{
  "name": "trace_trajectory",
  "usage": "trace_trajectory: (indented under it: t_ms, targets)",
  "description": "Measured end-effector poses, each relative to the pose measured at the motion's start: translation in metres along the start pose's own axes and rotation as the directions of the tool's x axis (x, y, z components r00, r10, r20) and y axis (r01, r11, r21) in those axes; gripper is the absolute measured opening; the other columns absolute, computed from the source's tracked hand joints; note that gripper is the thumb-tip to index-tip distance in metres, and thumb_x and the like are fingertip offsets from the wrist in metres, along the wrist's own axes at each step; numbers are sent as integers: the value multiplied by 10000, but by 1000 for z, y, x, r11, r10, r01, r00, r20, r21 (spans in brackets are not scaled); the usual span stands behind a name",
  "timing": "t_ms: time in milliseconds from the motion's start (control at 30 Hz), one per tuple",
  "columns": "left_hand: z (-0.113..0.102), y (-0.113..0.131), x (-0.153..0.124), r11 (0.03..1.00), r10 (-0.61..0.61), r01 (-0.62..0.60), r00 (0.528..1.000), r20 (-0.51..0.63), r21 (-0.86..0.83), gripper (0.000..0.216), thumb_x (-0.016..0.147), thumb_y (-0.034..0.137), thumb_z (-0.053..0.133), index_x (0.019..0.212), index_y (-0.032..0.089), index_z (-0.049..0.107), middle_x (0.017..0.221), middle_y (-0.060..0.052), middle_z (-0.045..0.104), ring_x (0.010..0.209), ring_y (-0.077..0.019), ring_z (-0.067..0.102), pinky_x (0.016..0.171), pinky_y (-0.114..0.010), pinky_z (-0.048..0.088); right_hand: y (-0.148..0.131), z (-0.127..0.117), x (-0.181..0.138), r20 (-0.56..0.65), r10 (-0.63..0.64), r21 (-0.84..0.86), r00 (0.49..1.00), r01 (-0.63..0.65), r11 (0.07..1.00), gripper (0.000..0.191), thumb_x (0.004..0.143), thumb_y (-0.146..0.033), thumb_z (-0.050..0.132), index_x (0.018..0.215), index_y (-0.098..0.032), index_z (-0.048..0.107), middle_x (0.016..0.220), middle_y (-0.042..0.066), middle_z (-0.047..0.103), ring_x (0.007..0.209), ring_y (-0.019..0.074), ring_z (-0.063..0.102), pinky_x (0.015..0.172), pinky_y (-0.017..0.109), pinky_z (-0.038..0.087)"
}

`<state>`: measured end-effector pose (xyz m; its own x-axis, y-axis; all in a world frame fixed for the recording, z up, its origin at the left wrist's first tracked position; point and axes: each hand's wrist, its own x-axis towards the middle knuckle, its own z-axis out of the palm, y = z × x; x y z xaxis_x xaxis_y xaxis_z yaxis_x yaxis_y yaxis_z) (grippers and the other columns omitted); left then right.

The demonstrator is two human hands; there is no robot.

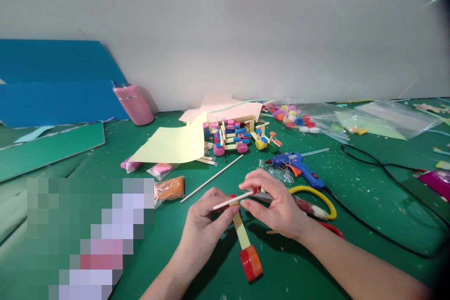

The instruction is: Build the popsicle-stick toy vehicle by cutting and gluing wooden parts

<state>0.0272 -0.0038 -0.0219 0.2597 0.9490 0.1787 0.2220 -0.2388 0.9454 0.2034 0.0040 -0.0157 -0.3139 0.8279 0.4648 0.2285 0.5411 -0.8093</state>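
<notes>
My left hand grips a flat wooden craft stick near its upper end. A red and orange bottle-cap wheel sits on the strip's lower end, nearest me. Across the top lies a short thin round stick, by my left thumb. My right hand has its thumb and fingers closed around that round stick's right end. A bit of red shows behind the strip's top, mostly hidden by my fingers. Scissors with a yellow handle lie partly under my right hand.
A blue glue gun with a black cord lies right of centre. Behind are small wheeled craft models, yellow paper and a bag of coloured caps. A long stick, an orange packet and a pink tumbler are leftward.
</notes>
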Motion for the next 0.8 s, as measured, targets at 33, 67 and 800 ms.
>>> trace_trajectory:
  t_ms: [33, 67, 800]
  targets:
    - [0, 0, 0, 1000, -1, 1, 1000, 0, 3, 130, 763, 230, 597, 673, 152, 652, 652, -4, 517, 610, -122, 485, 543, -227, 383, 1, 0, 0, 2, -9, -5, 1000, 9, 1000, 190, 792, -180, 573, 977, -221, 579, 932, 35, 506, 816, 151, 509, 697, 278, 449]
    - [0, 0, 1, 1000, -4, 4, 1000, -2, 8, 130, 762, 228, 597, 672, 152, 652, 651, -5, 518, 612, -124, 487, 544, -228, 385, 1, -1, 0, 4, -14, -9, 1000, 15, 1000, 184, 795, -177, 571, 974, -220, 582, 926, 35, 509, 820, 152, 512, 696, 276, 450]
    - [-14, -3, -10, 913, 293, -231, 945, -147, 337, 452, 756, 191, 602, 1177, 272, 456, 912, -19, 511, 778, -142, 509, 710, -275, 465, 1, -5, -5, -120, 108, 58, 987, -101, 993, 209, 897, -207, 405, 1059, -246, 531, 1013, 32, 526, 890, 152, 515, 771, 263, 431]
